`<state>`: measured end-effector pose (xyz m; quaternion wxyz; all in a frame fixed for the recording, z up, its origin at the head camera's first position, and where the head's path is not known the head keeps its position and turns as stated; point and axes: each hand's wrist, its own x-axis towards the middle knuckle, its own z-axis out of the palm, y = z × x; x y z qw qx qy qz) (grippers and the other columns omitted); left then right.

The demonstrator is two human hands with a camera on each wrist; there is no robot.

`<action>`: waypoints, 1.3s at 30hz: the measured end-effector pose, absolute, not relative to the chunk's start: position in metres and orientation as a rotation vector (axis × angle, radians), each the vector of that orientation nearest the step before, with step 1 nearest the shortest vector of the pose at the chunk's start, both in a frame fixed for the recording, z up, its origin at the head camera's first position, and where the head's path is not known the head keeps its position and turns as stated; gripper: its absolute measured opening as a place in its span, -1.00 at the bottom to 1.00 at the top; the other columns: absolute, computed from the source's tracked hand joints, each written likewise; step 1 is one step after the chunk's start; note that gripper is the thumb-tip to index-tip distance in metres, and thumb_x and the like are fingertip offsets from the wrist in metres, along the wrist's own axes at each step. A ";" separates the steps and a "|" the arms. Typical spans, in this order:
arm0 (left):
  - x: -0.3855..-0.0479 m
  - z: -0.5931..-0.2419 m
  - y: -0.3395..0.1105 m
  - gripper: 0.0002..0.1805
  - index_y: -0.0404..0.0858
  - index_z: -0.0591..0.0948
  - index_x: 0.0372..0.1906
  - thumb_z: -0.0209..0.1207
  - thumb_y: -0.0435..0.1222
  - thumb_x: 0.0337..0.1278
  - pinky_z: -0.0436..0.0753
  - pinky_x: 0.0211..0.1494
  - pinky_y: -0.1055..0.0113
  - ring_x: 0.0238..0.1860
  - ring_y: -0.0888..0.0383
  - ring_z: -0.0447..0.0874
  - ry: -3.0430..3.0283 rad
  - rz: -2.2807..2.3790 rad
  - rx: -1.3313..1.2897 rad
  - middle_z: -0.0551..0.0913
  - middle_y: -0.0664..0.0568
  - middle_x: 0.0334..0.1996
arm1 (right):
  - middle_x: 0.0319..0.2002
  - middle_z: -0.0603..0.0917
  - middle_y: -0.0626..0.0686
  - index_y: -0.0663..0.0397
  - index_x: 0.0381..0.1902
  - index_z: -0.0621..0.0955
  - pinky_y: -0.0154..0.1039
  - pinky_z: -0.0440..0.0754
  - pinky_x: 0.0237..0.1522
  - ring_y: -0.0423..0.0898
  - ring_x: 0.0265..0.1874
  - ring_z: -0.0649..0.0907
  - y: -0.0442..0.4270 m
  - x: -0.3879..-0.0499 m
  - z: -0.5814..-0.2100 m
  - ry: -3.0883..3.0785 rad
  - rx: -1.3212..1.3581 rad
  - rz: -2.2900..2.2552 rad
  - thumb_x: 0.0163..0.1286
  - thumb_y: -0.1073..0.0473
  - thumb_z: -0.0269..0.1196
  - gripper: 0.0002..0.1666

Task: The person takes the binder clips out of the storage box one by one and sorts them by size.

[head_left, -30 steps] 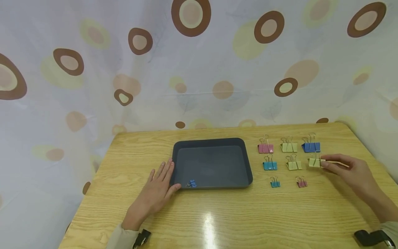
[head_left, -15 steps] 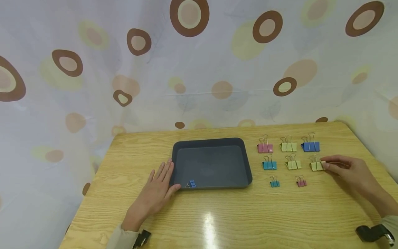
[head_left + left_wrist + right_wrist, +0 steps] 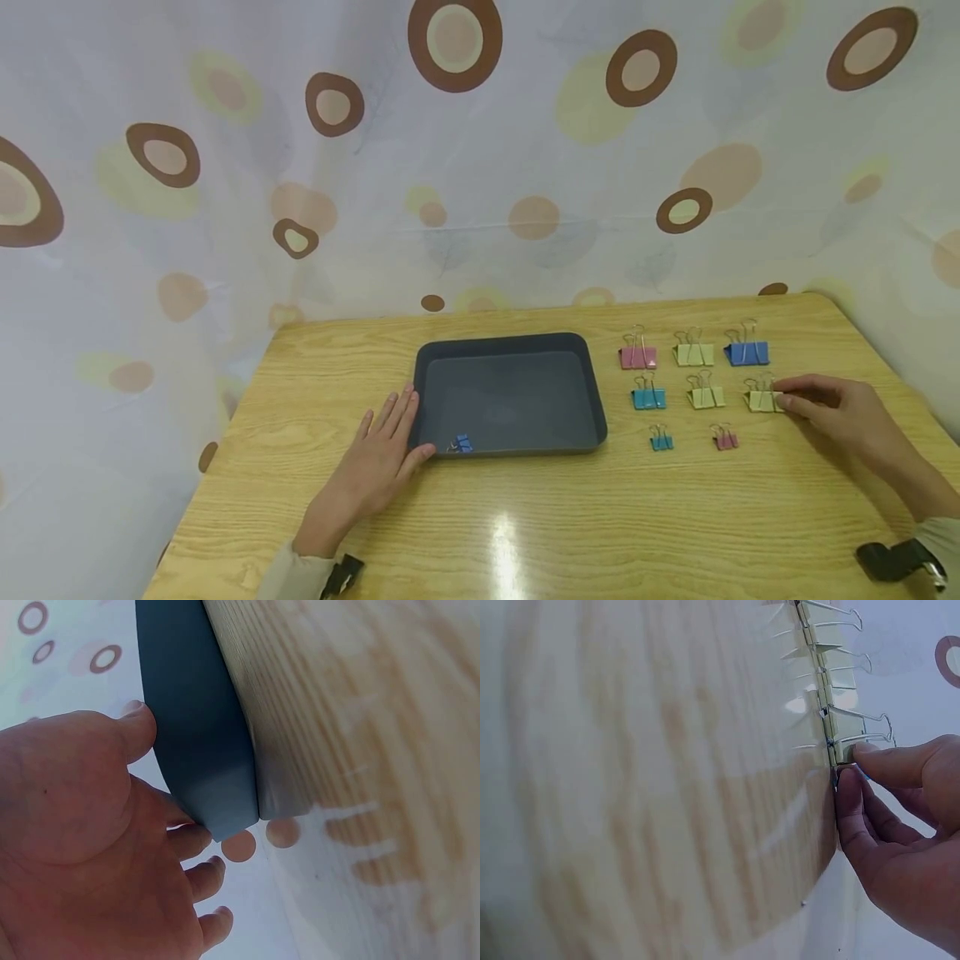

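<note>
My right hand [image 3: 847, 417] pinches the right end of a pale yellow binder clip [image 3: 761, 402] between thumb and fingers. This clip stands on the table with its wire handles up, at the right end of the middle row. In the right wrist view the thumb lies on the clip [image 3: 845, 727]. My left hand [image 3: 371, 467] rests with straight fingers against the left side of a dark grey tray [image 3: 510, 400], its thumb at the front left corner. A small blue binder clip [image 3: 464, 443] lies in the tray near that corner.
The back row holds a pink clip [image 3: 638, 358], a yellow clip [image 3: 694, 355] and a large blue clip [image 3: 748, 353]. A teal clip [image 3: 648, 398] and another yellow clip [image 3: 707, 397] share the middle row. In front stand a small teal clip [image 3: 662, 442] and a small pink clip [image 3: 725, 441].
My right hand has lowered the yellow clip slightly toward the front and right, into line with the middle row, and still grips it. The left hand and tray have stayed put.
</note>
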<state>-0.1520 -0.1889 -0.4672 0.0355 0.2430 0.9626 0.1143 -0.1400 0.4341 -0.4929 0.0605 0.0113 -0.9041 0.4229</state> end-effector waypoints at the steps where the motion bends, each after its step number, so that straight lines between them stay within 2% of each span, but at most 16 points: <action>1: -0.152 -0.467 -0.189 -0.15 -0.40 -0.02 0.63 -0.13 0.11 0.62 0.01 0.55 -0.28 0.63 -0.20 -0.12 2.958 0.358 0.751 -0.13 -0.19 0.65 | -0.20 0.70 -0.46 0.41 0.06 0.66 -0.57 0.60 -0.30 -0.53 -0.27 0.64 0.435 -0.140 -0.493 -2.723 0.027 1.299 0.48 0.21 0.34 -0.64; 4: -0.151 -0.468 -0.189 -0.16 -0.42 0.00 0.63 -0.11 0.09 0.62 0.03 0.54 -0.30 0.62 -0.22 -0.09 2.962 0.371 0.762 -0.09 -0.21 0.65 | -0.20 0.71 -0.47 0.31 0.07 0.65 -0.57 0.61 -0.30 -0.52 -0.28 0.67 0.436 -0.138 -0.492 -2.669 0.005 1.394 0.45 0.25 0.35 -0.68; 7: -0.151 -0.467 -0.188 -0.16 -0.42 0.01 0.62 -0.11 0.08 0.62 0.03 0.54 -0.29 0.62 -0.21 -0.10 2.964 0.371 0.762 -0.09 -0.21 0.65 | -0.20 0.72 -0.48 0.07 0.05 0.68 -0.55 0.64 -0.31 -0.50 -0.29 0.69 0.437 -0.135 -0.489 -2.600 -0.043 1.512 0.46 0.28 0.34 -0.77; 10: -0.151 -0.467 -0.188 -0.16 -0.42 0.00 0.63 -0.12 0.08 0.62 0.02 0.55 -0.28 0.63 -0.20 -0.12 2.961 0.363 0.759 -0.10 -0.21 0.65 | -0.20 0.73 -0.45 -0.13 0.01 0.69 -0.51 0.67 -0.31 -0.45 -0.29 0.72 0.435 -0.132 -0.481 -2.514 -0.071 1.602 0.48 0.31 0.30 -0.75; 12: -0.151 -0.466 -0.188 -0.16 -0.42 -0.01 0.63 -0.12 0.08 0.63 0.01 0.55 -0.28 0.63 -0.19 -0.13 2.956 0.362 0.759 -0.11 -0.20 0.65 | -0.19 0.72 -0.47 -0.18 0.00 0.69 -0.53 0.66 -0.30 -0.45 -0.31 0.72 0.430 -0.130 -0.475 -2.480 -0.075 1.582 0.48 0.31 0.30 -0.73; 17: -0.152 -0.467 -0.189 -0.15 -0.40 -0.04 0.63 -0.14 0.10 0.62 -0.01 0.56 -0.27 0.63 -0.17 -0.16 2.945 0.351 0.745 -0.14 -0.19 0.65 | -0.15 0.69 -0.50 0.04 0.07 0.70 -0.62 0.58 -0.27 -0.54 -0.25 0.67 0.406 -0.131 -0.461 -2.528 0.005 1.404 0.47 0.27 0.33 -0.75; 19: -0.153 -0.468 -0.190 -0.15 -0.39 -0.05 0.64 -0.14 0.10 0.62 -0.01 0.56 -0.27 0.63 -0.17 -0.15 2.948 0.347 0.740 -0.14 -0.19 0.65 | -0.14 0.71 -0.45 0.14 0.10 0.69 -0.62 0.56 -0.24 -0.56 -0.18 0.64 0.395 -0.132 -0.458 -2.560 0.050 1.374 0.47 0.26 0.33 -0.72; 23: -0.153 -0.468 -0.189 -0.15 -0.40 -0.04 0.63 -0.14 0.10 0.63 0.00 0.56 -0.27 0.63 -0.18 -0.13 2.957 0.351 0.744 -0.13 -0.19 0.65 | -0.11 0.76 -0.28 0.23 0.11 0.67 -0.59 0.58 -0.19 -0.50 -0.11 0.65 0.374 -0.134 -0.457 -2.588 0.127 1.380 0.48 0.26 0.32 -0.70; 30: -0.154 -0.468 -0.188 -0.15 -0.41 -0.05 0.63 -0.15 0.09 0.63 -0.01 0.56 -0.27 0.63 -0.19 -0.13 2.945 0.355 0.742 -0.14 -0.19 0.65 | -0.03 0.76 -0.12 0.22 0.13 0.67 -0.55 0.60 -0.16 -0.38 -0.09 0.69 0.335 -0.132 -0.456 -2.586 0.188 1.409 0.49 0.23 0.32 -0.69; 34: -0.154 -0.468 -0.188 -0.15 -0.41 -0.05 0.63 -0.15 0.09 0.63 0.00 0.56 -0.27 0.63 -0.18 -0.13 2.946 0.354 0.745 -0.14 -0.19 0.65 | -0.03 0.75 -0.16 0.23 0.14 0.66 -0.51 0.63 -0.17 -0.31 -0.09 0.72 0.315 -0.134 -0.452 -2.581 0.278 1.448 0.49 0.24 0.31 -0.68; 35: -0.154 -0.468 -0.188 -0.15 -0.41 -0.04 0.63 -0.15 0.09 0.63 0.00 0.56 -0.27 0.63 -0.18 -0.13 2.946 0.355 0.747 -0.14 -0.19 0.65 | -0.04 0.74 -0.18 0.23 0.14 0.65 -0.47 0.65 -0.26 -0.31 -0.10 0.72 0.311 -0.134 -0.450 -2.581 0.301 1.467 0.50 0.24 0.31 -0.68; 37: -0.154 -0.468 -0.188 -0.16 -0.41 -0.04 0.63 -0.14 0.09 0.63 0.00 0.56 -0.27 0.63 -0.18 -0.13 2.949 0.355 0.748 -0.14 -0.19 0.65 | -0.04 0.74 -0.19 0.25 0.14 0.65 -0.43 0.67 -0.30 -0.31 -0.09 0.72 0.301 -0.136 -0.449 -2.570 0.344 1.494 0.49 0.26 0.30 -0.68; 39: -0.153 -0.468 -0.188 -0.16 -0.41 -0.04 0.63 -0.14 0.09 0.63 0.00 0.56 -0.27 0.63 -0.19 -0.13 2.954 0.354 0.746 -0.13 -0.19 0.65 | -0.03 0.74 -0.14 0.24 0.14 0.65 -0.41 0.69 -0.28 -0.30 -0.08 0.72 0.292 -0.140 -0.449 -2.549 0.378 1.528 0.49 0.28 0.30 -0.69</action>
